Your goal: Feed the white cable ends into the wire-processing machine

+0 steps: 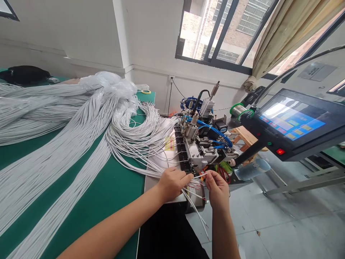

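My left hand (172, 182) is closed on a bundle of thin white cables (194, 208) whose ends trail down past the bench edge. My right hand (217, 187) pinches the tip of one white cable (199, 176) stretched between both hands. Both hands hover at the front of a small metal wire-processing machine (201, 145) with blue air hoses and a black slotted track (182, 153). More white cables (140, 138) loop across the machine's steel base plate (152, 180) toward my left hand.
Large sheaves of white cable (48, 158) cover the green bench mat (113, 194), some under clear plastic (113, 84). A touchscreen control panel (295, 122) on an arm stands at the right. A wire spool (238, 109) sits behind the machine. Grey floor (283, 223) lies to the right.
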### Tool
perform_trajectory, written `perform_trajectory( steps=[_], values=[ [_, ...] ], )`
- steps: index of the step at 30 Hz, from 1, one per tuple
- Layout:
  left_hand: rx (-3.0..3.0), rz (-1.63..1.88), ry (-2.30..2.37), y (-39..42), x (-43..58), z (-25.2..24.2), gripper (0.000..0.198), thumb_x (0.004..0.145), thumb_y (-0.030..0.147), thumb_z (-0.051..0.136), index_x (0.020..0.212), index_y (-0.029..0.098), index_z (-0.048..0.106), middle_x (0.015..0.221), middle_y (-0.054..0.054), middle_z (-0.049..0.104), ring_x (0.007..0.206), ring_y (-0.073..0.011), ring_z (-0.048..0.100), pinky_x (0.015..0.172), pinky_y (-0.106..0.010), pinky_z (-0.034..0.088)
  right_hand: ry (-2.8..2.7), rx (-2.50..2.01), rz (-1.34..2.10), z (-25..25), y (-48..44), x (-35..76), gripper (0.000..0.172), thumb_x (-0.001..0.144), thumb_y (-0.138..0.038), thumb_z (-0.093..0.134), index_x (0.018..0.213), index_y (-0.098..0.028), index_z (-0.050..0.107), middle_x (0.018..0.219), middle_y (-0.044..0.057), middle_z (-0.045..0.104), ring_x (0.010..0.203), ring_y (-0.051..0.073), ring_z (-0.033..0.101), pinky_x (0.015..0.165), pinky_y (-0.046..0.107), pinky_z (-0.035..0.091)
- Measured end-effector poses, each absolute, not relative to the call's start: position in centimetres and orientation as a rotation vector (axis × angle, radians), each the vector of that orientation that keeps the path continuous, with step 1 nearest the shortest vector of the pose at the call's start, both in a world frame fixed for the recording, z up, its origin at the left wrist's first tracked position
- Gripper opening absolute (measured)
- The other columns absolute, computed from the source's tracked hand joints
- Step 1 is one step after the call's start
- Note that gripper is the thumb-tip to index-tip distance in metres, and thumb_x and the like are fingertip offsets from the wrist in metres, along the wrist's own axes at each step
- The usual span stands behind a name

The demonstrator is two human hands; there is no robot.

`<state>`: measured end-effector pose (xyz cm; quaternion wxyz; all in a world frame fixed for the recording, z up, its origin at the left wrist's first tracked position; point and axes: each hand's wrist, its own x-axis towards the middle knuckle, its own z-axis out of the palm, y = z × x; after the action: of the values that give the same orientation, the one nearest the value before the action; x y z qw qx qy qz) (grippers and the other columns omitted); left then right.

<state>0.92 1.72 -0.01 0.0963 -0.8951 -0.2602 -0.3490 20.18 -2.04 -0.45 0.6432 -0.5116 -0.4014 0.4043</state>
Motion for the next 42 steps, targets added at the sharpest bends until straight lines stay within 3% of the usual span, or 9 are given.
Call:
perform_trajectory(
  steps=[7, 14, 21, 31, 35, 42],
  values=[
    [-2.806, -0.756, -0.913, 2.0, 1.2, -0.3, 0.019, 0.085, 0.015, 0.043, 0.097, 0.019, 0.057, 0.079, -0.003, 0.062, 0.07, -0.0171, 0.058, 0.063, -0.031, 0.039, -1.027, -1.245, 0.913, -0.1, -2.2, 20.1, 0.032, 0.079, -0.046, 0.066, 0.092, -0.017, 0.067, 0.073, 0.005, 0.066, 0.047, 0.009, 0.037, 0.042, 0.023, 0.027],
    [-2.837, -0.661, -0.993, 2.0, 1.1, 0.0, 0.028, 0.083, 0.012, 0.045, 0.108, 0.019, 0.056, 0.089, -0.004, 0.063, 0.08, -0.0188, 0.058, 0.07, -0.032, 0.039, -1.15, -1.268, 0.973, 0.1, -1.7, 20.9, 0.033, 0.081, -0.047, 0.063, 0.089, -0.015, 0.068, 0.068, 0.005, 0.065, 0.043, 0.008, 0.036, 0.042, 0.024, 0.028],
    [-2.763, -0.641, -1.077, 1.7, 1.2, 0.3, 0.045, 0.079, 0.011, 0.048, 0.122, 0.024, 0.05, 0.091, -0.004, 0.062, 0.086, -0.0216, 0.055, 0.089, -0.042, 0.033, -1.41, -1.505, 0.829, -0.4, -0.3, 22.2, 0.034, 0.075, -0.049, 0.067, 0.08, -0.016, 0.065, 0.072, 0.005, 0.064, 0.061, 0.016, 0.054, 0.056, 0.026, 0.041],
    [-2.765, -0.555, -1.219, 1.4, 1.5, 0.4, 0.043, 0.077, 0.015, 0.053, 0.119, 0.023, 0.053, 0.091, -0.006, 0.062, 0.089, -0.0239, 0.054, 0.096, -0.046, 0.027, -1.444, -1.334, 0.958, -3.0, 1.4, 21.8, 0.036, 0.084, -0.051, 0.053, 0.068, -0.019, 0.048, 0.063, -0.003, 0.042, 0.059, 0.012, 0.04, 0.055, 0.022, 0.035],
    [-2.763, -0.526, -1.227, 1.5, 1.6, 0.3, 0.047, 0.077, 0.017, 0.055, 0.123, 0.024, 0.052, 0.091, -0.007, 0.063, 0.087, -0.0236, 0.056, 0.097, -0.047, 0.025, -1.454, -1.341, 0.887, -3.2, 1.5, 21.8, 0.035, 0.082, -0.051, 0.054, 0.067, -0.019, 0.049, 0.062, -0.003, 0.04, 0.059, 0.013, 0.038, 0.054, 0.023, 0.033],
    [-2.834, -0.354, -1.163, 1.9, 1.9, 0.5, 0.053, 0.083, 0.02, 0.05, 0.135, 0.029, 0.044, 0.087, -0.008, 0.064, 0.081, -0.0236, 0.057, 0.078, -0.039, 0.033, -1.229, -1.328, 1.165, -3.1, 2.2, 21.5, 0.037, 0.072, -0.05, 0.061, 0.059, -0.02, 0.044, 0.053, -0.006, 0.034, 0.05, 0.01, 0.028, 0.048, 0.022, 0.024]
  ],
)
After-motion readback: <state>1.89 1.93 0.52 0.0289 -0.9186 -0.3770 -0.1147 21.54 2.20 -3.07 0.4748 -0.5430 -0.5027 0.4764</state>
